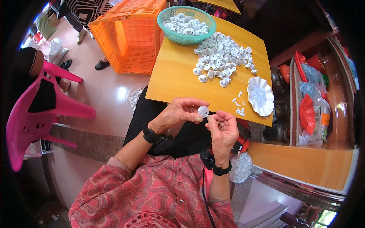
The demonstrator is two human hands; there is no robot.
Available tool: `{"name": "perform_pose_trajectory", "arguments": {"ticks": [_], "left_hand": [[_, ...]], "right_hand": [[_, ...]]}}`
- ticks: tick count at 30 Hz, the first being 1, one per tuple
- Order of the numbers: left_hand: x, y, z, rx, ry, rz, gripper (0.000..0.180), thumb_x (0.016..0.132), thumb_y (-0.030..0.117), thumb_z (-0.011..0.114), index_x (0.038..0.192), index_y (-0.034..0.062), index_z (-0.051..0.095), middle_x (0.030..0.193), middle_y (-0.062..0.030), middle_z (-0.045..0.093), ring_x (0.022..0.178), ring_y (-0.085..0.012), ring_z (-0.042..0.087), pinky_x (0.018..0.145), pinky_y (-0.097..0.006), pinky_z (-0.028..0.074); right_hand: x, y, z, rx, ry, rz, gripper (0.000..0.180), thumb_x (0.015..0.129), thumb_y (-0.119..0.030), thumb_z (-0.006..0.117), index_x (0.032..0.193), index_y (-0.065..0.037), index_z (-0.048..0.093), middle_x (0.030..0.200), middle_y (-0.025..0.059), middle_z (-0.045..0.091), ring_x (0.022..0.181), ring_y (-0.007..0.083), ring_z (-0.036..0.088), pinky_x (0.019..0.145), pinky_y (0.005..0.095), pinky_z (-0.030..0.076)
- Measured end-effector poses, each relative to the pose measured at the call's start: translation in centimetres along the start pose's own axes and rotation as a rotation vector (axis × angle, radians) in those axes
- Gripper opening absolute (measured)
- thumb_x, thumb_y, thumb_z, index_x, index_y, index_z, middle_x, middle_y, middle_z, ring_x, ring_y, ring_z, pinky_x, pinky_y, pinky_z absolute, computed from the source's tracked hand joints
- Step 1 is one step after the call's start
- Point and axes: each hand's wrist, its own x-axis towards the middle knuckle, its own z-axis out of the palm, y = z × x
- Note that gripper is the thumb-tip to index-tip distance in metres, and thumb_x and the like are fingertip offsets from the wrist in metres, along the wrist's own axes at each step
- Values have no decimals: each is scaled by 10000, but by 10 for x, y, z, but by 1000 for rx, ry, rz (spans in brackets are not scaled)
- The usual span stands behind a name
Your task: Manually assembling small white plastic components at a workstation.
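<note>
Just off the table's near edge, my left hand [183, 110] pinches a small round white plastic part [203, 111] between thumb and fingers. My right hand [223, 127] is close beside it, thumb and forefinger pressed together at the part's lower right side; whatever they grip is too small to make out. Beyond my hands, a loose heap of similar white plastic parts [224, 55] covers the far middle of the yellow table [171, 79]. Several tiny white pieces [239, 111] lie near the right corner, next to a white scalloped dish [268, 108] holding small clear pieces.
A green basket [210, 23] full of white parts stands at the table's far left corner. An orange crate [140, 60] sits on the floor beyond. At left is a pink plastic chair [28, 114]; at right, a shelf [304, 163] with bags and a red dish. Other people's legs show far left.
</note>
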Motion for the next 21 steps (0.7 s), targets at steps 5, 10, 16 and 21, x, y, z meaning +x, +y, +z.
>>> {"name": "perform_pose_trajectory", "arguments": {"ticks": [5, 10, 16, 21], "left_hand": [[-5, 6, 1, 0, 17, -30, 431, 826, -51, 721, 1241, -31, 607, 1005, -98, 695, 841, -135, 683, 757, -266, 577], [-7, 6, 0, 31, 23, -58, 418, 824, -33, 731, 1226, -26, 617, 1010, -89, 697, 834, -126, 679, 736, -260, 572], [-5, 11, 2, 84, 0, -81, 395, 830, 0, 741, 1212, -7, 638, 982, -55, 689, 815, -99, 659, 700, -238, 556], [-2, 10, 5, 89, -22, -82, 394, 836, 31, 746, 1216, 3, 642, 939, -37, 681, 792, -86, 647, 685, -226, 548]], "right_hand": [[3, 9, 5, -152, -5, -113, 230, 855, 34, 690, 1049, 45, 566, 852, 77, 681, 726, 86, 639, 667, 233, 533], [4, 11, 5, -195, -15, -154, 216, 845, 29, 699, 1029, 28, 585, 828, 78, 690, 710, 97, 645, 652, 245, 531], [4, 14, 1, -288, -24, -207, 213, 839, 24, 704, 1021, 17, 594, 815, 84, 689, 698, 117, 656, 646, 263, 535], [4, 14, -1, -305, -3, -236, 207, 840, 18, 705, 1017, 13, 597, 805, 88, 684, 691, 132, 661, 646, 271, 537]]}}
